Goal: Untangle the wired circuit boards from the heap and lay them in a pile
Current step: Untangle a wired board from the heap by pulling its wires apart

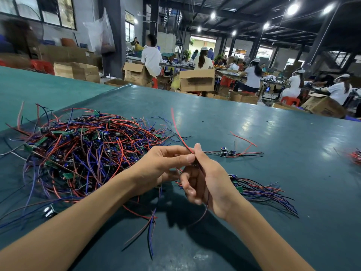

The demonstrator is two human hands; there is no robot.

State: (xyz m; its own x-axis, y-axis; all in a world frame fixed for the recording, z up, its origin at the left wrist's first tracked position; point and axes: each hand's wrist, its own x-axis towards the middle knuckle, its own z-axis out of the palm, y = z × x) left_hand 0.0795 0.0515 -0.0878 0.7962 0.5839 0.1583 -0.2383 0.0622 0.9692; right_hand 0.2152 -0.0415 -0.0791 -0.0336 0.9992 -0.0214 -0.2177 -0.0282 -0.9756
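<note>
A big tangled heap [82, 151] of small green circuit boards with red, blue and black wires covers the table's left half. My left hand [162, 165] and my right hand [205, 182] meet in front of it, both pinching one wired board [195, 163], mostly hidden between the fingers. Its red wire [178, 132] sticks up and away; other wires [150, 227] hang down below my hands. A small pile of sorted boards [259, 190] lies just right of my right hand, wires fanned to the right. One single wired board [226, 152] lies beyond my hands.
The table has a teal-green cover [254, 124]. More wires [355, 156] lie at the far right edge. A loose board [49, 211] sits at the heap's near edge. Behind the table are cardboard boxes [196, 80] and several seated people working.
</note>
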